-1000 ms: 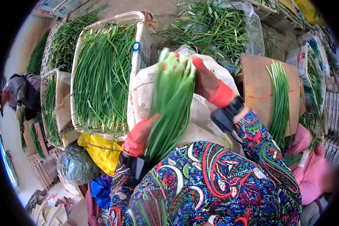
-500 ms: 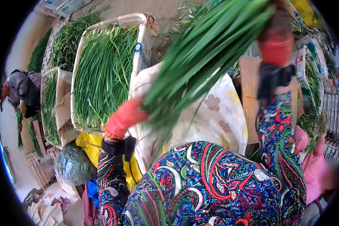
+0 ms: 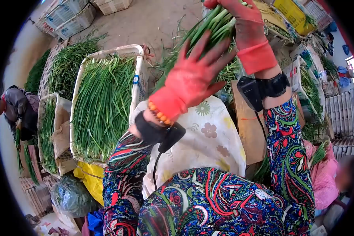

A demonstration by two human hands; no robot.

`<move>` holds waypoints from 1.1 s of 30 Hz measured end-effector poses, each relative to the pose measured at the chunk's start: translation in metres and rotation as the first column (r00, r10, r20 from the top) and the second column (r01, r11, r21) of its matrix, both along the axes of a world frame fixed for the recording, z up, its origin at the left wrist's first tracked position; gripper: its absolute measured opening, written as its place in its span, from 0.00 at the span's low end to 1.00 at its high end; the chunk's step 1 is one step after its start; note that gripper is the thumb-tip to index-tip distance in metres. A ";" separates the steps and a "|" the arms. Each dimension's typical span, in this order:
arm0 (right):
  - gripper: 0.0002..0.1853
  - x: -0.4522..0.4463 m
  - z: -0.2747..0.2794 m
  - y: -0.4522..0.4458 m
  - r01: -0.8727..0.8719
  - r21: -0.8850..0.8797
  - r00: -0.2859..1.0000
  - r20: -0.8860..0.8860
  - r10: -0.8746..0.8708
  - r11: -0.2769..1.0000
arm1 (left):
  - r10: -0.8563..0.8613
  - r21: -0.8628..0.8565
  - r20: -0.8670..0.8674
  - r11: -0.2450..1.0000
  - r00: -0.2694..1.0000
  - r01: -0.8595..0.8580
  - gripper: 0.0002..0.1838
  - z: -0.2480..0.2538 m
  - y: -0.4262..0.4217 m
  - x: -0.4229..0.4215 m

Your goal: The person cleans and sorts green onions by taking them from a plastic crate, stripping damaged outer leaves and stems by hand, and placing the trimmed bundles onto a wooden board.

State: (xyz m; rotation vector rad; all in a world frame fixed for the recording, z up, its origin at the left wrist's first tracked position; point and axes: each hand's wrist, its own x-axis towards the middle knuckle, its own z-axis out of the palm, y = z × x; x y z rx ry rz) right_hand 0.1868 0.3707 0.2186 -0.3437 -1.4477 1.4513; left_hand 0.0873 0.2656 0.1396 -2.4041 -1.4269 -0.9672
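Note:
Both my hands wear red rubber gloves with dark, dirty fingers. A bunch of long green stalks is held up at the top centre, its pale ends toward the right. My right hand is closed around the bunch near those pale ends. My left hand has its fingers spread, in front of the lower side of the bunch; whether it touches the stalks I cannot tell. Below them a white flowered cloth covers my lap. To the left, a white crate is packed with green stalks laid lengthwise.
A brown board stands right of the cloth. A yellow bag and a clear bag of greens lie lower left. One person bends at the far left; another in pink sits at the right. Crates stack behind.
The bunch has gone from over my lap to the top centre, away from me. My left hand has let go of its leafy end, moved up and spread its fingers. The view has shifted.

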 end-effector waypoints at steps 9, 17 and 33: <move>0.20 0.002 -0.020 -0.008 -0.058 0.506 0.997 0.081 0.019 0.860 | 0.407 -0.839 0.544 0.271 0.734 0.472 0.29 -0.051 -0.073 -0.077; 0.18 -0.021 -0.140 -0.146 -0.470 0.875 0.882 0.470 0.030 0.112 | 0.716 0.022 0.370 0.630 -0.591 0.776 0.23 -0.071 -0.116 -0.031; 0.19 -0.080 -0.174 -0.253 -0.495 0.028 0.181 -0.974 0.135 0.868 | 0.713 -0.140 0.396 0.669 -0.578 0.730 0.22 -0.096 -0.174 -0.015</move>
